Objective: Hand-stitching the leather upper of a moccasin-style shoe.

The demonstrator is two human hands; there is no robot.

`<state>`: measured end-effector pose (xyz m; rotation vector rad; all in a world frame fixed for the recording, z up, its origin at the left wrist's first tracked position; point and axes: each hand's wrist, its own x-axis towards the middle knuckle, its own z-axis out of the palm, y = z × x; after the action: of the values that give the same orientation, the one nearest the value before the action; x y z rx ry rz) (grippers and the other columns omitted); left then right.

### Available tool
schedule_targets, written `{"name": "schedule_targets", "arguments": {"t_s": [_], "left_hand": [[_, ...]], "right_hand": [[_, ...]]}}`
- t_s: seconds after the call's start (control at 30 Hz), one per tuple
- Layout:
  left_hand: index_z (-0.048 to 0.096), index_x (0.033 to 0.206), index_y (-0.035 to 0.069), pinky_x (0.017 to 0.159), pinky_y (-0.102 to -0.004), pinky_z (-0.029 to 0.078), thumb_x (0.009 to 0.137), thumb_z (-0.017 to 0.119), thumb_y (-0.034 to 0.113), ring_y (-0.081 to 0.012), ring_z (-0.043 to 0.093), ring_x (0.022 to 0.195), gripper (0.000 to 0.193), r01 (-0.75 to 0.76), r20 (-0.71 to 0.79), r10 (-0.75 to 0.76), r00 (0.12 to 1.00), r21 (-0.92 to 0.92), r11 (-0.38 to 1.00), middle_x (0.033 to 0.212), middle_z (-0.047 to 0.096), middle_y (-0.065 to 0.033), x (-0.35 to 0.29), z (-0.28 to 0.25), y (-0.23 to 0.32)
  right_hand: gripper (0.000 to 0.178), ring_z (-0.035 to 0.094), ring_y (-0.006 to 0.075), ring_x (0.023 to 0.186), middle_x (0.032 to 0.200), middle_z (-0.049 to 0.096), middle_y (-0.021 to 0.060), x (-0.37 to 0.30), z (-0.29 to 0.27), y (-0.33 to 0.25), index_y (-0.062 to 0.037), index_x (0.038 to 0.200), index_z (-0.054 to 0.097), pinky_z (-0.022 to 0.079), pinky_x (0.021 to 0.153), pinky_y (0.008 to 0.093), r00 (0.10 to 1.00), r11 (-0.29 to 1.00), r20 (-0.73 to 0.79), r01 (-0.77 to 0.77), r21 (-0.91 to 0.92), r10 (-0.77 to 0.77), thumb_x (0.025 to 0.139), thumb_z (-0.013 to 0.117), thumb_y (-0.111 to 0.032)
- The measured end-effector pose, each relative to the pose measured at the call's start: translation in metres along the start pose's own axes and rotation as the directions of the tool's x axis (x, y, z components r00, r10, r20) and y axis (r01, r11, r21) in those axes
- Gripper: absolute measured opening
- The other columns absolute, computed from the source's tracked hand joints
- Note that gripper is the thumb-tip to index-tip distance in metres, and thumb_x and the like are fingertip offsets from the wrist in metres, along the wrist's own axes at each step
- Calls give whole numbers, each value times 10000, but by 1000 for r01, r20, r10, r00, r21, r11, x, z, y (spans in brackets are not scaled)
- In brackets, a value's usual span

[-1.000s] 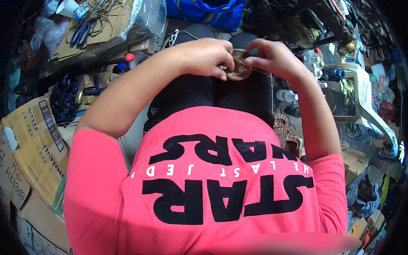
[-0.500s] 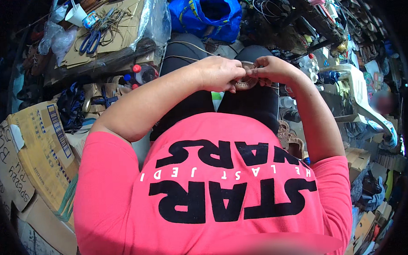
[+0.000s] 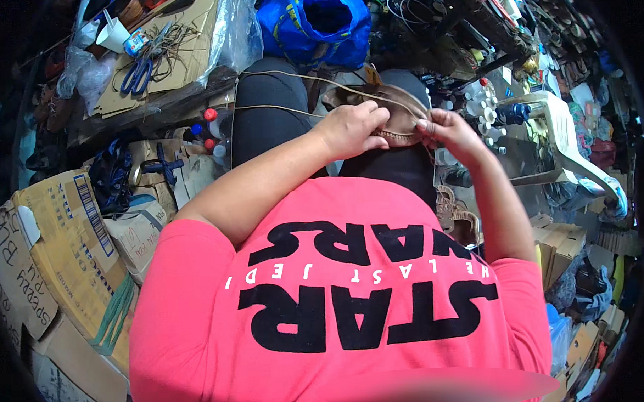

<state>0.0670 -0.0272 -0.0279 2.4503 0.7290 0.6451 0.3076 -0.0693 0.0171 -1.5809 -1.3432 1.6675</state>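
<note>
A brown leather shoe upper (image 3: 395, 103) with a row of stitches along its near edge lies over my right thigh. My left hand (image 3: 353, 129) is closed, its thumb and fingers pinching at that stitched edge. At the upper's right end my right hand (image 3: 450, 131) is closed too, thumb against forefinger. A long tan cord (image 3: 316, 78) loops out over my left thigh; one strand reaches my right fingers, the other runs behind my left hand. My fingers hide whether they also grip the cord.
A blue bag (image 3: 314, 24) stands beyond my knees. At the far left, blue-handled scissors (image 3: 137, 76) and a white cup (image 3: 113, 36) lie on a cardboard-covered table (image 3: 201, 24). Cardboard boxes (image 3: 53, 231) are stacked at my left. A white plastic chair (image 3: 564, 132) stands at the right.
The shoe upper is turned and spread so more of it shows. My right hand has moved slightly right and nearer, apart from my left. The cord loop lies wider over my left thigh.
</note>
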Motion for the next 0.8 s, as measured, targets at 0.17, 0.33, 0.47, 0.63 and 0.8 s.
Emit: {"name": "schedule_targets", "arguments": {"t_s": [0.17, 0.33, 0.47, 0.63, 0.8], "left_hand": [[537, 957, 94, 728, -405, 487, 679, 743, 144, -328, 599, 853, 350, -47, 113, 58, 992, -94, 994, 985, 548, -101, -4, -8, -6], [564, 941, 119, 695, -413, 494, 663, 740, 119, -327, 606, 831, 328, -47, 156, 52, 986, -40, 998, 1024, 542, -88, -5, -15, -13], [568, 924, 100, 699, -395, 490, 680, 735, 137, -318, 605, 839, 298, -32, 135, 44, 990, -88, 996, 983, 556, -82, -5, -17, -6], [565, 928, 88, 712, -396, 483, 690, 735, 149, -310, 605, 844, 299, -19, 135, 29, 990, -74, 997, 960, 571, -89, -3, -13, -4], [589, 913, 82, 724, -397, 480, 697, 735, 170, -307, 602, 848, 275, -16, 156, 29, 987, -81, 997, 963, 577, -82, -6, -23, -4]], "right_hand": [[258, 539, 57, 685, 764, 608, -12, -1, 0, 3, -38, 845, 604, 430, 650, 216, 999, 999, -8, -36, 20, 36, 872, 635, -293], [279, 545, 70, 834, 895, 634, 5, 11, 1, -15, 34, 1018, 618, 438, 788, 245, 993, 979, 113, 59, -194, -38, 865, 642, -198], [265, 532, 68, 818, 884, 625, 2, 19, -2, -21, 27, 1003, 624, 431, 777, 241, 988, 983, 155, 34, -181, -6, 869, 635, -201], [241, 514, 50, 762, 827, 616, -25, 41, -3, -15, 3, 947, 646, 418, 725, 222, 990, 980, 138, 13, -197, 15, 867, 638, -224], [216, 515, 53, 745, 767, 595, -42, 46, 4, -18, -9, 910, 647, 419, 716, 215, 976, 992, 218, 47, -115, -22, 866, 638, -221]]}}
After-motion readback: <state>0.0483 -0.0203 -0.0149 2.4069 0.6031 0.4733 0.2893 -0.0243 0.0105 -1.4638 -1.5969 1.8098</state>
